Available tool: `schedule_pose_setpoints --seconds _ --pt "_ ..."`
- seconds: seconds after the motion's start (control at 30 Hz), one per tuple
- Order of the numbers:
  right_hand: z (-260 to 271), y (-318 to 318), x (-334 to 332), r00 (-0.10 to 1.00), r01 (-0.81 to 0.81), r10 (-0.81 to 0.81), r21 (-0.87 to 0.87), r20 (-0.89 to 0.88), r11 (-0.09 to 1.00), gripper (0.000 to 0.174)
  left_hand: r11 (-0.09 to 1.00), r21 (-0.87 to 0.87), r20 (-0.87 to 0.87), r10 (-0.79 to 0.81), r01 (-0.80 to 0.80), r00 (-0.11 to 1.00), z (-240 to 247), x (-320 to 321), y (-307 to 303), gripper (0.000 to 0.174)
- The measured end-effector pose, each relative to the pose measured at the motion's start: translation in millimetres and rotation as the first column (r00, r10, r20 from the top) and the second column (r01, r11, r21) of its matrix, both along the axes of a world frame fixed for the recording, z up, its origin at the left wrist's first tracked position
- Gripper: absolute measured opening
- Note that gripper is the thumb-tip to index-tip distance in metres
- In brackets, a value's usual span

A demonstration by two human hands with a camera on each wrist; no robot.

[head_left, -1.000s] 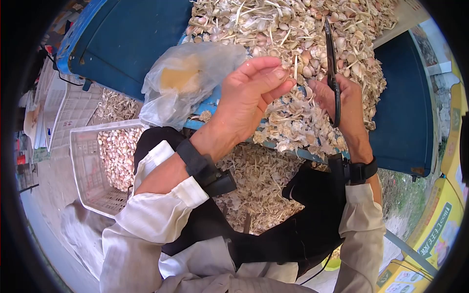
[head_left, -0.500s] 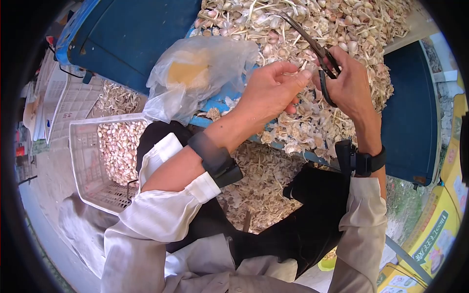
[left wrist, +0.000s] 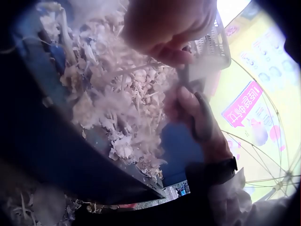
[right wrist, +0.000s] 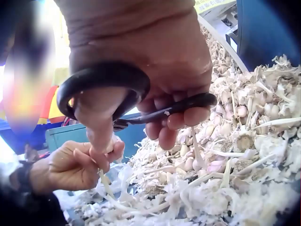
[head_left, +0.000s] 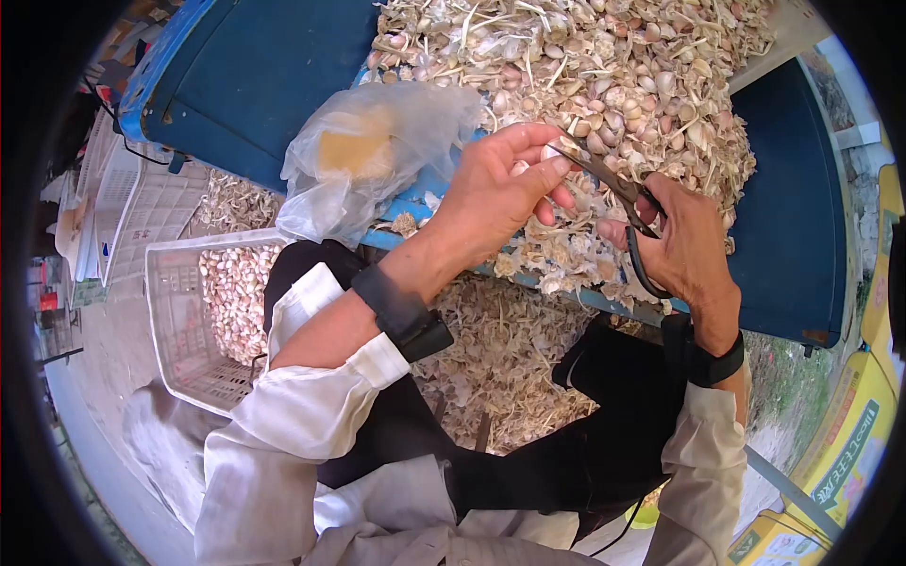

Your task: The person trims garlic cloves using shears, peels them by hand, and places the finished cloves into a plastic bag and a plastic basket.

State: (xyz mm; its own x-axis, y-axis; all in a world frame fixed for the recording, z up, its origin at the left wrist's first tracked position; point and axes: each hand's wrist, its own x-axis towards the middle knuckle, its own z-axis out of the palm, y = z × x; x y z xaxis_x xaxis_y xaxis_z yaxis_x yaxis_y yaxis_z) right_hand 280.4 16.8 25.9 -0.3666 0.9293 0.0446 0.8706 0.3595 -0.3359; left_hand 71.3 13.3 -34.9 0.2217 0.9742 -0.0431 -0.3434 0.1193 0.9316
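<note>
In the head view my right hand grips black-handled scissors, thumb through one loop, blades pointing up-left. My left hand pinches a small whitish garlic piece between thumb and fingers, with the blade tips right at it. Both hands are above the near edge of a heap of garlic and loose skins. From the right wrist view, the scissors' loop surrounds the thumb and the other fingers curl on the second handle; the left hand is beyond, its fingertips together.
A clear plastic bag with something yellowish lies left of the heap on the blue surface. At lower left stands a white crate holding peeled-looking cloves. Dry skins lie below, between the legs.
The scissors have swung from upright to pointing up-left, their tips now at my left fingertips. Compared with half a second ago, my right hand is lower and my left hand slightly further left.
</note>
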Motion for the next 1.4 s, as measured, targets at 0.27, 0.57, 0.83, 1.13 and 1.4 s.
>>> schedule_pose_setpoints --seconds 0.27,0.57,0.83,1.13,1.4 --pt "0.4 1.3 -2.4 0.995 0.001 -0.001 0.002 0.096 1.000 0.049 0.997 0.073 -0.146 0.045 -0.034 0.988 8.1 -13.1 -4.0 0.038" --pt "-29.8 0.3 -7.0 0.966 0.075 -0.102 -0.119 -0.239 0.990 0.037 0.996 0.087 -0.085 0.027 -0.020 0.996 11.6 -18.2 -4.1 0.031" --pt "-31.4 18.5 -33.4 0.514 -0.185 -0.301 -0.446 -0.803 0.876 0.031 0.979 -0.107 -0.107 -0.185 0.173 0.977 6.8 -7.0 -16.8 0.025" --pt "-85.1 101.2 -22.1 0.939 0.150 -0.143 -0.002 -0.313 0.989 0.023 0.967 -0.229 0.297 -0.042 0.114 0.954 2.1 -7.1 -10.2 0.015" --pt "-65.8 83.3 -50.0 0.991 0.083 -0.075 0.072 -0.115 0.994 0.021 0.938 -0.341 -0.008 -0.066 0.059 0.998 -7.6 -13.1 -4.3 0.023"
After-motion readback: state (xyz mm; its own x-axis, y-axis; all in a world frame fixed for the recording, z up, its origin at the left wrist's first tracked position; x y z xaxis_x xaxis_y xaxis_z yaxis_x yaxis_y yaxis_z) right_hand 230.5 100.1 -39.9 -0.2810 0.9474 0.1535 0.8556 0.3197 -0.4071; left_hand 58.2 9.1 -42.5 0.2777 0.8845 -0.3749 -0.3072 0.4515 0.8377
